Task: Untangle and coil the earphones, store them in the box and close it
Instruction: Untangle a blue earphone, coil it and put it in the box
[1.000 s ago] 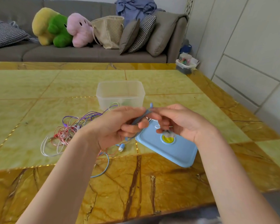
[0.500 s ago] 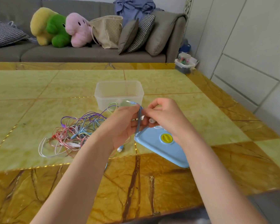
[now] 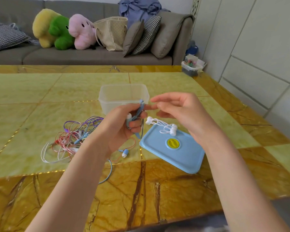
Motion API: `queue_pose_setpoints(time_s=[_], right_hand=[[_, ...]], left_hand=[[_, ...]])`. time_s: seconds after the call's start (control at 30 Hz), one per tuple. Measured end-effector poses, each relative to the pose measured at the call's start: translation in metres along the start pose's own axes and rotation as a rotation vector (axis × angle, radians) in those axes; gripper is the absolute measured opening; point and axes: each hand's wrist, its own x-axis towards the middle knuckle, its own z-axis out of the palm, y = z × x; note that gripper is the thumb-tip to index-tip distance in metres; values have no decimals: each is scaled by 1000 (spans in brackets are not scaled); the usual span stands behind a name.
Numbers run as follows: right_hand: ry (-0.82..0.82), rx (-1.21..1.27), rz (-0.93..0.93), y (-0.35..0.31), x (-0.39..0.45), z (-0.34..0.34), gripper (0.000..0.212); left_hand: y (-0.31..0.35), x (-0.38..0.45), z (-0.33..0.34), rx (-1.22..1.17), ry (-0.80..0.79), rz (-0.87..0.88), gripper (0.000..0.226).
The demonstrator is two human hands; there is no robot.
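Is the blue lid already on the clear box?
No, the blue lid lies flat on the table, right of and nearer than the open clear box.

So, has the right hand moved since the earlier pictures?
Yes. The right hand has let go of the blue cable and drawn back to the right, fingers open, away from the clear box.

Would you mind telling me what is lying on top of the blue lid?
A coiled white earphone set lies on the blue lid at its far edge; the right hand covers nearby lid.
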Motion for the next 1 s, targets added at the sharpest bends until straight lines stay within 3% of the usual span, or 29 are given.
queue_pose_setpoints(time_s=[0.2, 0.43, 0.57, 0.73, 0.87, 1.0], right_hand=[[-126, -297, -163, 1, 2, 4, 32], [-142, -219, -115, 7, 4, 7, 17], [-105, -221, -47, 11, 5, 6, 6], [-1, -332, 43, 17, 8, 3, 11], [24, -73, 135, 16, 5, 0, 9], [98, 128, 185, 18, 8, 3, 12]], left_hand=[[4, -3, -1, -5, -79, -87, 30], [5, -6, -2, 26, -221, -114, 28], [1, -6, 0, 220, -138, -113, 23], [-5, -2, -8, 365, -40, -59, 18], [-7, 1, -8, 499, 4, 60, 23], [-13, 6, 4, 977, 92, 231, 35]])
